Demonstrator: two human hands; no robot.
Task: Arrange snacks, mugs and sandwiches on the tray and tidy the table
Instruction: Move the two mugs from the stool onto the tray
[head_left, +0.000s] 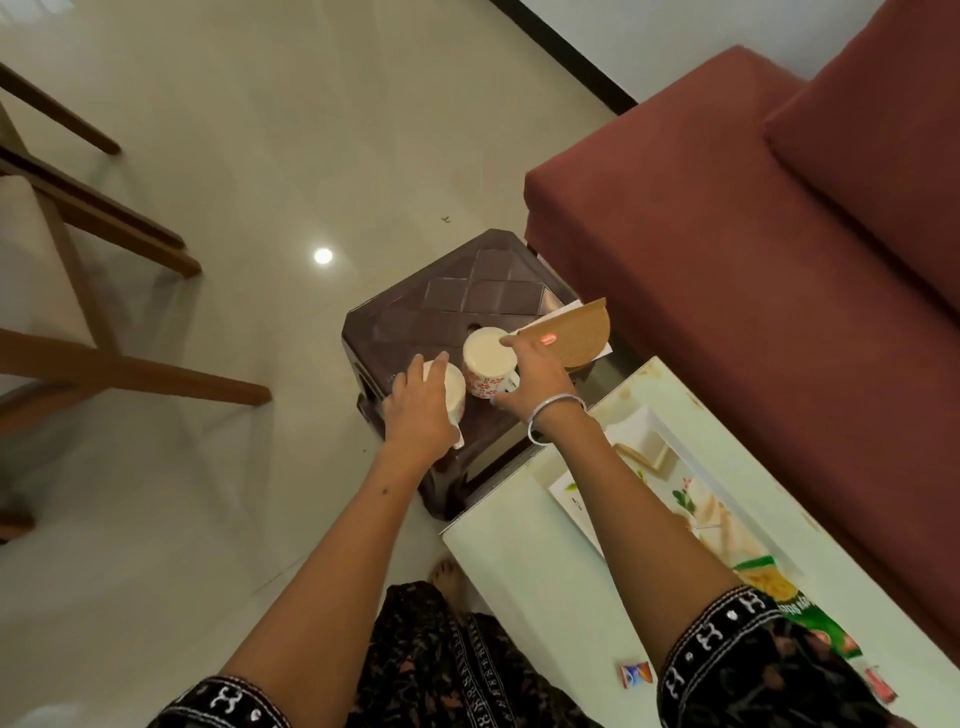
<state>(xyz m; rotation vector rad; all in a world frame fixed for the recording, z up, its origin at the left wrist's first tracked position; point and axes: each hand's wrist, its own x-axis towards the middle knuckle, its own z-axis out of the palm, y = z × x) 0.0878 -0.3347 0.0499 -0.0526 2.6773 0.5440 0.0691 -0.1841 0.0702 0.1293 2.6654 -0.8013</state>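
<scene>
Fetching the mugs off the dark stool (457, 306). Left hand (415, 410) curled over the near mug (453, 387), right hand (535, 371) closing round the flowered mug (488, 364), grip not yet certain. Next, probably: lifting both level, full-looking, across to the tray (644, 447) on the worktop (524, 561).

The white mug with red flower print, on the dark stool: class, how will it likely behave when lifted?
The white mug with red flower print looks like glazed ceramic, so probably stiff, breakable and somewhat slippery. It appears full nearly to the rim, so likely heavy for its size and apt to spill if tilted. The right hand reaches round its rim and side.
</scene>
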